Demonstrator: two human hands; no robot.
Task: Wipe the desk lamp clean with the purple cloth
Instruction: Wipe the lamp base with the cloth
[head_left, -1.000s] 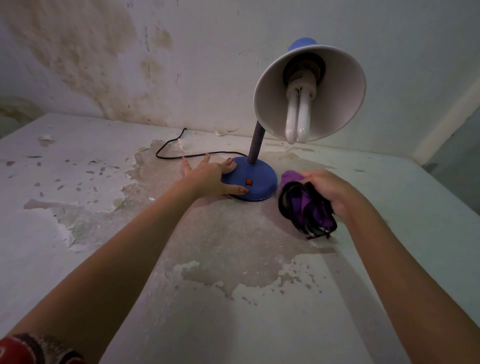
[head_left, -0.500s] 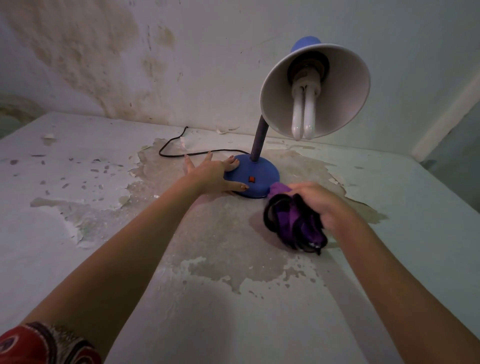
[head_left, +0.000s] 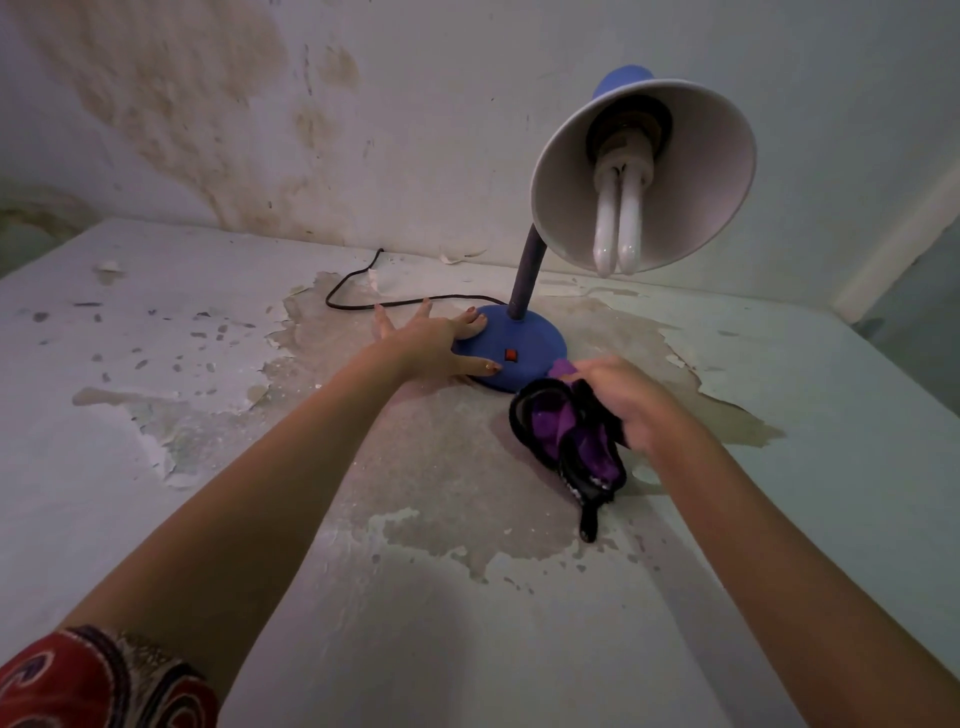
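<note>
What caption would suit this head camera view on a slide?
Left hand rests on the desk lamp base while the right hand grips the purple cloth beside it.

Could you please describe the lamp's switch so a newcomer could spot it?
On the peeling white table stands a blue desk lamp with a cone shade. Its neck leads to a round blue base. The small red switch is the base's only red mark, beside the left hand.

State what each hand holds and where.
The right hand grips the purple cloth by its upper end. The left hand only rests on the lamp base.
</note>
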